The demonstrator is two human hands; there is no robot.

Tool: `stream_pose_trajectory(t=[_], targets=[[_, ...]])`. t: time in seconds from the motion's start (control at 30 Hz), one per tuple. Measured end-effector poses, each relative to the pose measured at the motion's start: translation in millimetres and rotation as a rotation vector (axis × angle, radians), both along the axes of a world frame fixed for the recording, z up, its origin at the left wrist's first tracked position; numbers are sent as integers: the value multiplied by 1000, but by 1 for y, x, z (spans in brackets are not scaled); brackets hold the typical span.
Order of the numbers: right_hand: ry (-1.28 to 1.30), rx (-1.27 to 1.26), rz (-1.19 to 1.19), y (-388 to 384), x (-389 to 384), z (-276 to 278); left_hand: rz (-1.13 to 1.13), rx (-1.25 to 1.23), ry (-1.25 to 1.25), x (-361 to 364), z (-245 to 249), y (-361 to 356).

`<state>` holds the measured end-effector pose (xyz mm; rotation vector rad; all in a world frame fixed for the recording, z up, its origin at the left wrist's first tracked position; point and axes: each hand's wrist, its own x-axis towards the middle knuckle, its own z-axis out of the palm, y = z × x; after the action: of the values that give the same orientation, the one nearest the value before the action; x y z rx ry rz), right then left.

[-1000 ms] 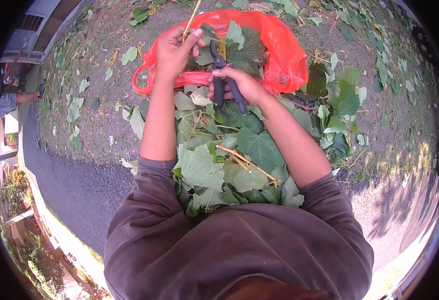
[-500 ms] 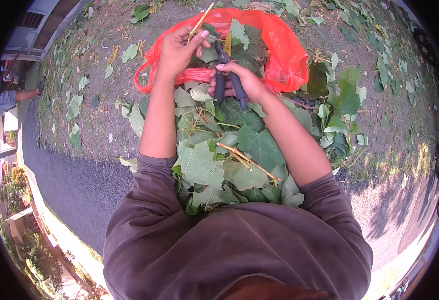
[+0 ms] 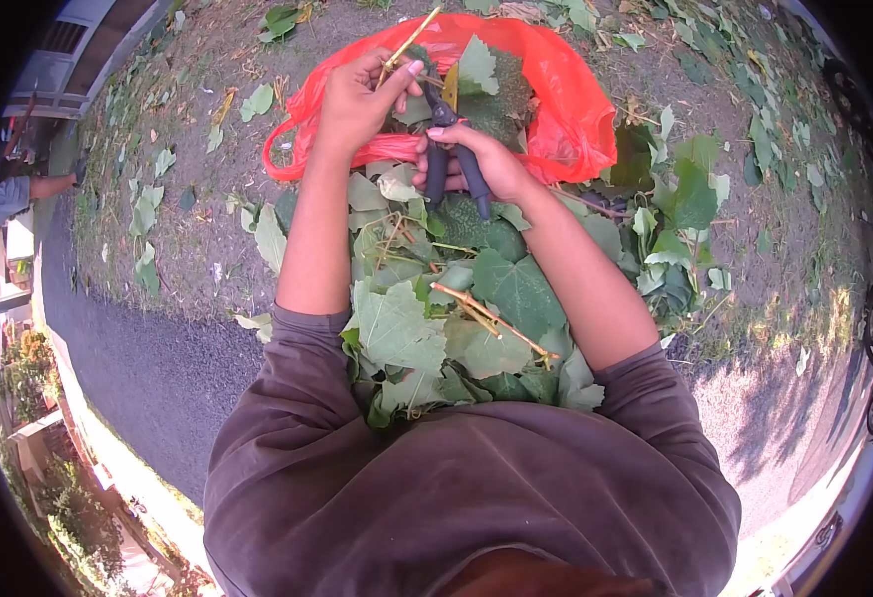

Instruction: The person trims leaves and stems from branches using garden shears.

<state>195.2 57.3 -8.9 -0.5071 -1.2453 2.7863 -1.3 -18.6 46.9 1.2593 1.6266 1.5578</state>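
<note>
My left hand (image 3: 365,98) pinches a pale cut stem (image 3: 412,42) that slants up to the right. Close beside it, my right hand (image 3: 484,165) is wrapped around the dark handles of pruning shears (image 3: 446,127), whose blades point up toward the stem. Both hands are over the near side of a red plastic bag (image 3: 571,99) holding large green leaves (image 3: 496,104). A heap of lobed leaves (image 3: 396,323) covers my lap between my forearms, and bare brown twigs (image 3: 491,323) lie across it.
Scattered leaves (image 3: 257,102) lie on the bare soil around the bag. More leafy cuttings (image 3: 690,199) are piled to its right. Grey pavement (image 3: 148,378) is at left. Part of another person (image 3: 33,191) shows at the far left edge.
The left hand and its stem have shifted slightly to the right, nearer the shears. The bag has barely moved, and the right hand keeps its hold.
</note>
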Motion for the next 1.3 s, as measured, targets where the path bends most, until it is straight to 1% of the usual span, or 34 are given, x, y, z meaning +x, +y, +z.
stream_pose_trajectory(t=[0.03, 0.1, 0.13, 0.2, 0.23, 0.3, 0.37, 0.47, 0.6, 0.67, 0.7, 0.83, 0.9, 0.93, 1.0, 1.1, 1.2, 1.27, 1.3], targets=[[-19, 12, -12, 0, 0, 0, 1, 1, -1, 0, -1, 1], [-34, 22, -17, -3, -2, -1, -31, -100, 44, -3, -1, -1], [-50, 28, -22, -3, -2, -1, -29, -100, 45, -4, 0, -2], [-68, 38, -30, -2, -1, -2, -28, -91, -30, -5, 0, -1], [-30, 27, -49, -2, -2, -2, -28, -90, -30, -6, -3, 1], [9, 16, -63, -4, -5, -2, 44, -15, -34, -7, -6, 3], [-45, 185, -90, -7, -4, -1, 46, -14, -64, -9, -4, 2], [-122, 214, -94, -7, -3, 6, 51, -5, -94, -8, -4, 2], [-79, 186, -114, -7, -7, 1, 50, 47, -66, -8, -10, 5], [-91, 51, -59, -4, -4, 1, 42, 9, -41, -6, -10, 5], [-90, 50, -61, -3, -4, 0, 39, -26, -16, -5, -10, 5], [-66, 45, -8, -2, -4, -1, 73, -22, 31, -4, -8, 5], [-72, 48, -4, -2, -3, 1, 125, 31, 80, -3, -6, 5], [-60, 47, 1, -2, -2, 1, 123, 30, 80, -2, -5, 4], [-47, 47, 9, -1, -3, 1, -1, -50, 48, 2, -5, 2], [-55, 64, 13, -2, -3, 0, -33, -111, 41, 4, -7, 4], [-84, 79, -55, -5, -3, 4, -38, -117, 30, 0, -8, 4], [-67, 163, -109, -7, -5, 3, -38, -123, 33, 0, -9, 4], [-67, 163, -107, -8, -5, 5, -35, -126, 35, 0, -9, 4]])
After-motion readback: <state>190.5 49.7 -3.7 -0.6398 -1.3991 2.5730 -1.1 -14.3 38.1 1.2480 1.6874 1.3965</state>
